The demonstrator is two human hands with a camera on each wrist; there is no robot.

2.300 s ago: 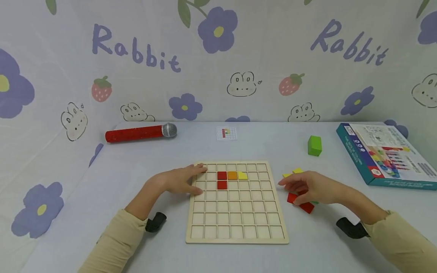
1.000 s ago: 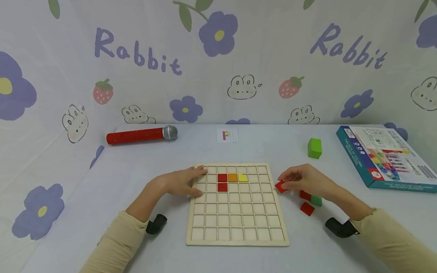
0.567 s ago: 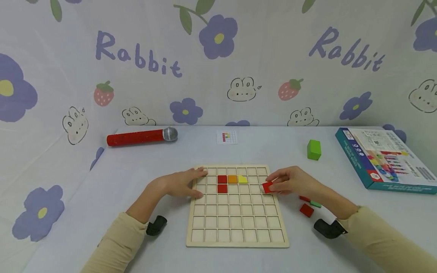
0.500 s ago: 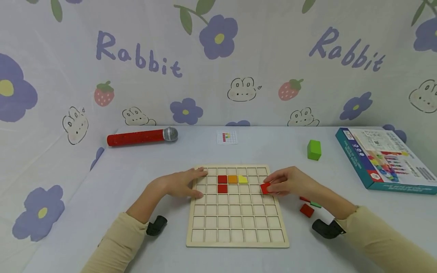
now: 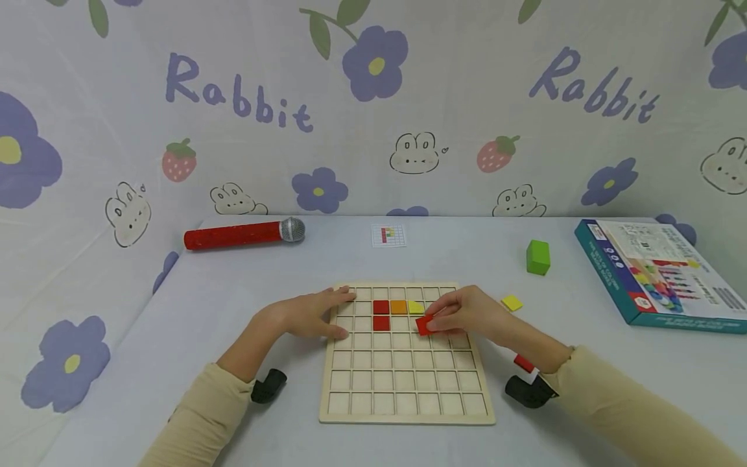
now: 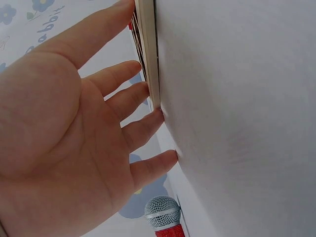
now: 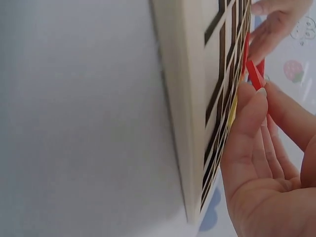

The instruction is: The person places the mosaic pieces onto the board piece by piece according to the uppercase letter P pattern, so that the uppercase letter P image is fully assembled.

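Note:
A wooden grid board (image 5: 406, 415) lies on the white table. In its second row sit a red tile (image 5: 380, 307), an orange tile (image 5: 399, 307) and a yellow tile (image 5: 415, 307); below the first is another red tile (image 5: 381, 323). My right hand (image 5: 467, 312) pinches a loose red tile (image 5: 425, 325) between thumb and fingers, tilted close over the board's third row. My left hand (image 5: 309, 314) rests at the board's left edge, fingers spread and straight. The left wrist view shows those fingertips (image 6: 157, 114) along the board's side.
Right of the board lie a yellow tile (image 5: 511, 303) and a red tile (image 5: 524, 363), partly behind the right forearm. Farther back are a green block (image 5: 538, 257), a teal-sided game box (image 5: 671, 266), a small pattern card (image 5: 388, 235) and a red microphone (image 5: 242, 235).
My right hand picked up a red tile from the loose pile at right and carried it left over the board. My left hand has stayed at the board's edge.

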